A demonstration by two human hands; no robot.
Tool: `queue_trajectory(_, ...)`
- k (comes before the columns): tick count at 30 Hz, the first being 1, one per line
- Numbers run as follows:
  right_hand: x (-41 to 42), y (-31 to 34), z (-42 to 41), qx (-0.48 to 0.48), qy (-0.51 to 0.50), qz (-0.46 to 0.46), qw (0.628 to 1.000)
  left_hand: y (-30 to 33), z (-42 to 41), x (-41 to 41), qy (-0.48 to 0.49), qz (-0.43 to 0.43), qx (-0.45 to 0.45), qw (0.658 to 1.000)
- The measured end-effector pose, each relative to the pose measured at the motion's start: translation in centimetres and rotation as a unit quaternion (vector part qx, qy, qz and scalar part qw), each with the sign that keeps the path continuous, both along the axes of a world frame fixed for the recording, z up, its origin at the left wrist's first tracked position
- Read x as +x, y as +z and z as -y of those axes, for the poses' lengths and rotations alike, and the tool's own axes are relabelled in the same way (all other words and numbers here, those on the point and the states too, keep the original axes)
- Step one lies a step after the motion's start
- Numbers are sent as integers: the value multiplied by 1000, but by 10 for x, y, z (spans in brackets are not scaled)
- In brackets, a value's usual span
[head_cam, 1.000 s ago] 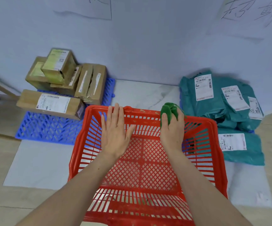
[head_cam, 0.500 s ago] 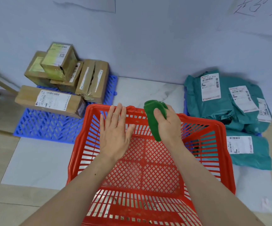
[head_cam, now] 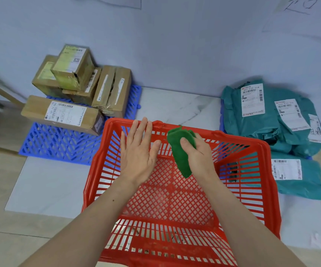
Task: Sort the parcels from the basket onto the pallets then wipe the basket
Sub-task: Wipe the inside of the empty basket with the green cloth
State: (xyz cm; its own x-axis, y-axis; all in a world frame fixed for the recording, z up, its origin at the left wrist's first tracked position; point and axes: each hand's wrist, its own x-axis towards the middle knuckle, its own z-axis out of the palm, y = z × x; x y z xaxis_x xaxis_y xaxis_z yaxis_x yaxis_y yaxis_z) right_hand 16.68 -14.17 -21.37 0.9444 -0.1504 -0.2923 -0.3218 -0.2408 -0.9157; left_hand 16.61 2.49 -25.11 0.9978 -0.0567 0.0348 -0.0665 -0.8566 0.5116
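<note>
Right hand [head_cam: 198, 157], grip clamped on green cloth [head_cam: 180, 151], has slid left along far wall of empty red basket [head_cam: 175, 199] on the floor. Left hand [head_cam: 140, 151] flat, fingers apart, steadying. Parcels already sorted; wiping underway.

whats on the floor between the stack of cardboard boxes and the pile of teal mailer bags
In the head view, the red plastic basket sits there toward the front; behind its far rim, only bare pale marble floor tile separates boxes from bags.

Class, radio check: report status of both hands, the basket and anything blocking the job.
Left hand open, flat on far wall of red basket. Right hand shut on green cloth, wiping inside. Basket holds no parcels. Nothing in the way.
</note>
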Motion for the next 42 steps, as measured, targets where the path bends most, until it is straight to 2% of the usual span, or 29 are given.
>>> queue_trajectory(4,-11,2,1,241,-116,-117,956,3,2,-2,19,9,-43,999)
queue_trajectory(6,-14,5,3,332,-130,-138,924,10,7,-11,48,38,-115,991)
queue_trajectory(8,-18,8,4,402,-121,-158,894,14,15,-26,95,4,-233,968)
queue_trajectory(9,-20,8,5,424,-115,-165,883,17,20,-32,129,-61,-308,941)
queue_trajectory(10,-21,7,6,439,-110,-170,875,21,26,-35,165,-144,-389,895)
queue_trajectory(12,-23,4,6,450,-98,-180,869,24,35,-34,210,-293,-526,770)
queue_trajectory(14,-25,2,5,450,-84,-191,868,24,40,-29,212,-359,-611,673)
queue_trajectory(15,-26,1,6,446,-81,-194,870,24,42,-27,214,-373,-633,643)
queue_trajectory(16,-27,0,6,439,-82,-194,873,23,42,-25,220,-380,-639,632)
queue_trajectory(19,-27,-4,11,369,-109,-175,906,20,41,-24,230,-365,-632,644)
queue_trajectory(24,-30,-8,9,152,-110,-176,966,18,37,-28,281,-302,-591,694)
queue_trajectory(28,-37,-8,-5,-17,-48,-99,994,20,42,-35,292,-292,-568,712)
queue_trajectory(30,-40,-8,-12,-19,5,-98,995,20,45,-38,270,-322,-542,728)
queue_trajectory(32,-43,-12,-17,8,40,-109,993,20,46,-41,250,-344,-535,730)
queue_trajectory(36,-47,-20,-11,42,-17,-80,996,23,43,-41,228,-353,-537,731)
queue_trajectory(39,-44,-17,-6,48,-100,-38,993,25,39,-38,234,-304,-523,761)
queue_trajectory(42,-35,-8,-11,-1,-111,36,993,27,33,-28,249,-210,-512,795)
